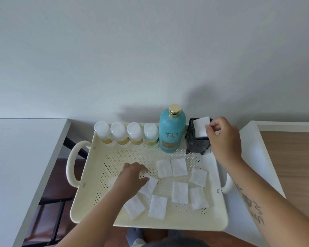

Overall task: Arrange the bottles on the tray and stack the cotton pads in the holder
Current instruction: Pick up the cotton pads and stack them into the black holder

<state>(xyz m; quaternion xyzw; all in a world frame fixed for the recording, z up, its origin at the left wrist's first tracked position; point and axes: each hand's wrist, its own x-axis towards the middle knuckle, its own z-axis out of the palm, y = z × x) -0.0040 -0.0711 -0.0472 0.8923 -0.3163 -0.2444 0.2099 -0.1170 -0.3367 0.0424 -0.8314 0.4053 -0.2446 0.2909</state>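
A cream perforated tray [169, 223] holds several small clear bottles [127, 134] with white caps in a row along its far edge. A tall teal bottle [171, 132] with a gold cap stands to their right. In the far right corner stands a black holder [197, 144]. My right hand [225, 138] pinches a white cotton pad [200, 126] that sits tilted in the holder's top. Several white cotton pads [180, 192] lie scattered on the tray floor. My left hand [132, 177] presses its fingertips on one pad [149, 187] at the tray's middle left.
The tray has a looped handle [71, 163] on its left and another [227, 186] on its right. A white table [16, 157] stands to the left, a white surface [257, 157] and wood floor to the right. A plain wall rises behind.
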